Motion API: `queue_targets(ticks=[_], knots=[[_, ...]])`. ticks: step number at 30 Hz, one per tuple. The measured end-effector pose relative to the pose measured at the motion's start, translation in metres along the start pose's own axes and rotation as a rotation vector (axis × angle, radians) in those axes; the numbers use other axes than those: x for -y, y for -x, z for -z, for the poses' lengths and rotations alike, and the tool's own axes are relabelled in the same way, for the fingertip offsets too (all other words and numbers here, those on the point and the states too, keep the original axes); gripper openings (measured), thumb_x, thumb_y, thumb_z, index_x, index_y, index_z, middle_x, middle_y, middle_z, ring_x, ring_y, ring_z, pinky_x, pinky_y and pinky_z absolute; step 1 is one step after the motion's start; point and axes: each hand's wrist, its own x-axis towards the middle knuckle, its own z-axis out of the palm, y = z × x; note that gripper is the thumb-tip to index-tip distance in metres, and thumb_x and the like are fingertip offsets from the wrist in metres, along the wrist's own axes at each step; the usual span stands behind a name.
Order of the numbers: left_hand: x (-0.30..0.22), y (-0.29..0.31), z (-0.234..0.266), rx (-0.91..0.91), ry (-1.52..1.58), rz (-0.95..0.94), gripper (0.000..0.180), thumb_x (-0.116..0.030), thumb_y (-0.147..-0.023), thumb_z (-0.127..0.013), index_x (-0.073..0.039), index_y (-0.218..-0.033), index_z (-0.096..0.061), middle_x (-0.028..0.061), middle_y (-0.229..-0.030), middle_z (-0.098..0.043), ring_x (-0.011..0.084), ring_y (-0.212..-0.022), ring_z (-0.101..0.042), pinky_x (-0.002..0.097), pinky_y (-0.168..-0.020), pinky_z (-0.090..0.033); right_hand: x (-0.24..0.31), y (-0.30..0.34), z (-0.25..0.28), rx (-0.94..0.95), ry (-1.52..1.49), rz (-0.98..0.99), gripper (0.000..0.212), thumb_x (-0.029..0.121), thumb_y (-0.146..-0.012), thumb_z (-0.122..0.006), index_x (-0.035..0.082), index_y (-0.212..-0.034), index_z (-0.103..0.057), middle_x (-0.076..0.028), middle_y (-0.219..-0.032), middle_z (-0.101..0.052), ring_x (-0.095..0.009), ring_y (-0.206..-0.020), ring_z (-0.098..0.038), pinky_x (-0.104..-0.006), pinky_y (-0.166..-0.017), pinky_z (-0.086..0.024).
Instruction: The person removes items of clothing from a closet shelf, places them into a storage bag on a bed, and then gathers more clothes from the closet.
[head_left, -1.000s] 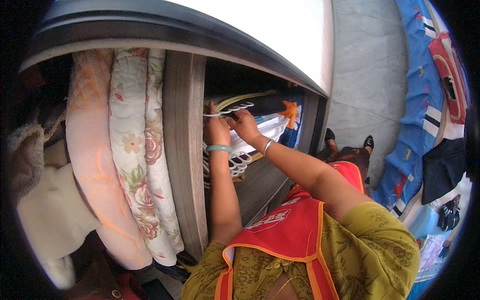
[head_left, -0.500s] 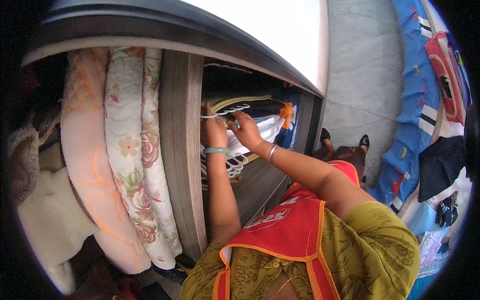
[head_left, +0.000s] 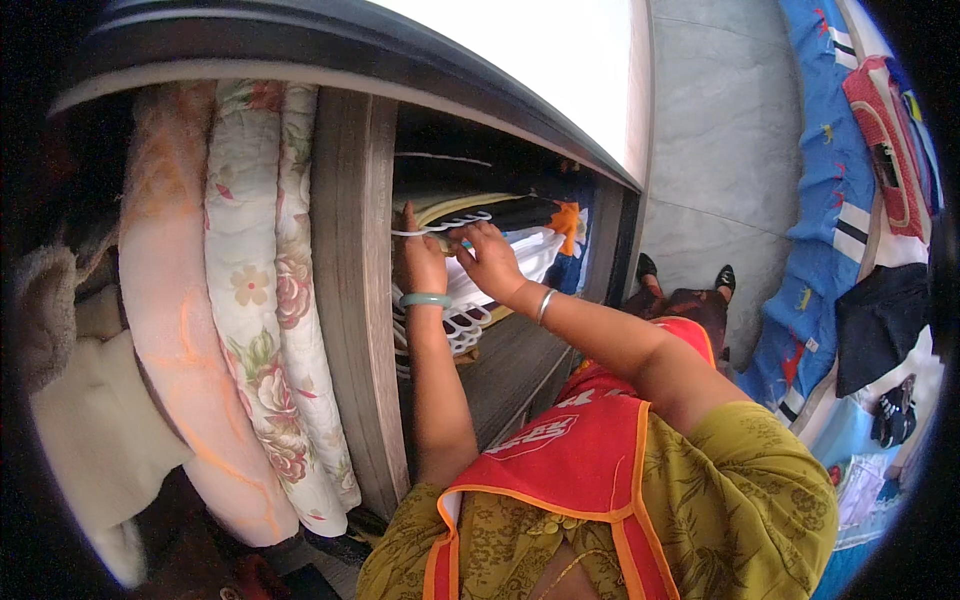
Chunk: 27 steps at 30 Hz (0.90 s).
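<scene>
Hanger of slim white plastic with a scalloped edge (head_left: 468, 220) lies inside the dark open wardrobe compartment, in front of layered pale-yellow fabric (head_left: 455, 207). The left grip (head_left: 424, 262), its forefinger extended upward, touches the hanger near its left end; whether it is clenched on it, I cannot tell. The right grip (head_left: 488, 260) is bent just beside the hanger, its hold also unclear. White cloth (head_left: 535, 256) hangs beyond the right wrist, near bright orange fabric (head_left: 567, 225). Looped white plastic hangers (head_left: 466, 333) cluster below the grips, right of the grey-brown wooden partition (head_left: 362, 280).
</scene>
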Motion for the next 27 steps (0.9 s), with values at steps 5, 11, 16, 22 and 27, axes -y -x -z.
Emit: queue_targets(ticks=[5,11,16,22,27], knots=[[-0.007,0.001,0.007,0.084,0.077,0.079,0.057,0.000,-0.080,-0.044,-0.005,-0.135,-0.030,0.0275,-0.089,-0.058,0.0360,-0.072,-0.058,0.0403,-0.066,-0.045,-0.001,0.005,-0.010,0.087,-0.160,0.112,0.031,0.003,-0.075,-0.057,0.003,-0.106,-0.056,-0.015,-0.105,-0.058,-0.033,-0.096,-0.054,-0.0387,-0.083,-0.043],[-0.021,0.008,0.018,0.050,0.029,0.067,0.057,0.001,-0.080,-0.043,-0.005,-0.135,-0.030,0.0236,-0.078,-0.056,0.0284,-0.061,-0.053,0.0350,-0.062,-0.045,0.004,-0.011,-0.025,0.079,-0.314,0.111,0.029,0.005,-0.076,-0.054,0.002,-0.106,-0.056,-0.019,-0.099,-0.059,-0.037,-0.093,-0.055,-0.0400,-0.079,-0.044],[-0.027,0.021,0.032,0.069,0.610,0.039,0.052,-0.011,-0.083,-0.052,-0.007,-0.132,-0.037,0.0072,-0.073,-0.057,0.0168,-0.066,-0.053,0.0258,-0.068,-0.043,0.002,-0.032,-0.029,0.206,-0.170,0.166,0.020,0.013,-0.077,-0.054,0.004,-0.093,-0.061,-0.020,-0.095,-0.060,-0.037,-0.091,-0.054,-0.0415,-0.075,-0.044],[-0.016,0.013,0.056,-0.026,1.105,0.460,0.039,-0.021,-0.085,-0.058,-0.004,-0.120,-0.052,0.0002,-0.080,-0.057,0.0101,-0.072,-0.054,0.0271,-0.075,-0.042,0.015,-0.051,-0.033,0.151,-0.133,0.005,0.022,0.025,-0.078,-0.055,0.007,-0.087,-0.063,-0.020,-0.084,-0.061,-0.037,-0.081,-0.057,-0.0431,-0.070,-0.045],[0.081,-0.006,0.004,-0.101,-0.009,0.098,0.043,-0.033,-0.091,-0.043,-0.004,-0.123,-0.048,0.0140,-0.113,-0.052,0.0248,-0.101,-0.052,0.0361,-0.090,-0.040,0.019,-0.085,-0.037,0.381,0.125,-0.071,0.026,0.027,-0.068,-0.064,0.009,-0.087,-0.067,-0.016,-0.084,-0.064,-0.032,-0.078,-0.062,-0.0413,-0.068,-0.049]])
